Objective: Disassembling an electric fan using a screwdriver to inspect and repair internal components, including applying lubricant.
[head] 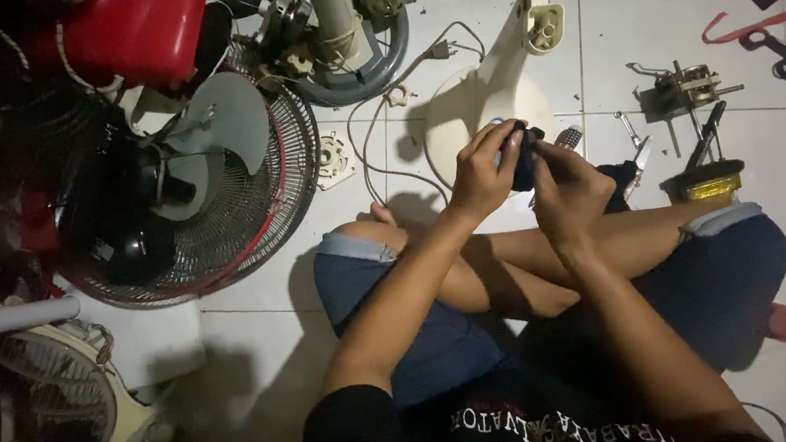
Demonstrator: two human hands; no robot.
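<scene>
A small dark part [521, 156], black and rounded, sits just above the middle of the frame, clamped between my two hands over my crossed legs. My left hand [482, 172] curls around its left side, fingers closed over the top. My right hand [565, 187] grips it from the right and below, also closed on it. Both hands are equally near, and the part's long axis seems to run up and down the frame, though my fingers hide most of it. Just behind it stands a cream fan base [487, 97] on the white tiled floor [260, 339]. A fan grille with grey blades [215, 171] lies at the left. Metal motor parts [688, 87] and a pair of pliers [633, 169] lie at the right.
</scene>
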